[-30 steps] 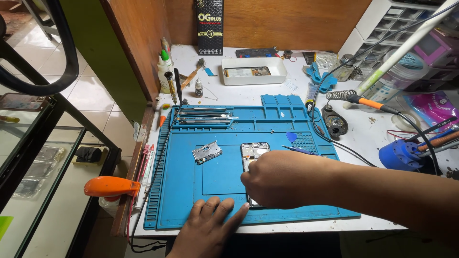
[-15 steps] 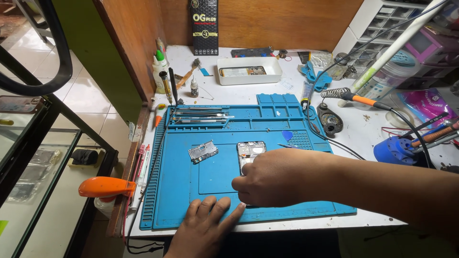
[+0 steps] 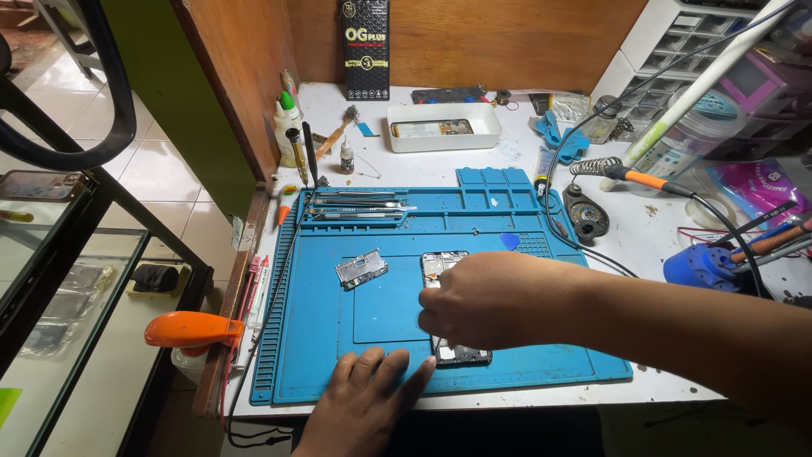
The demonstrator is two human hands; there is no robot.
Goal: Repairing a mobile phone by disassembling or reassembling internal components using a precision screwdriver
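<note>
While two hands (image 3: pixel 499 300) cover one opened phone (image 3: pixel 446 269); one shield plate (image 3: pixel 361 269) apart.

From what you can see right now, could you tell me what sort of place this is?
Most likely a phone repair bench: an opened phone lies on a blue work mat, with a soldering iron and small parts drawers nearby.

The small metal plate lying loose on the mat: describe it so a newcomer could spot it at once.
Find the blue work mat covering the front of the white bench. Left of the opened phone under the right hand, a small silvery plate lies alone and slightly tilted. Unlike the long tweezers racked above, it is flat, roughly rectangular and perforated.
</note>
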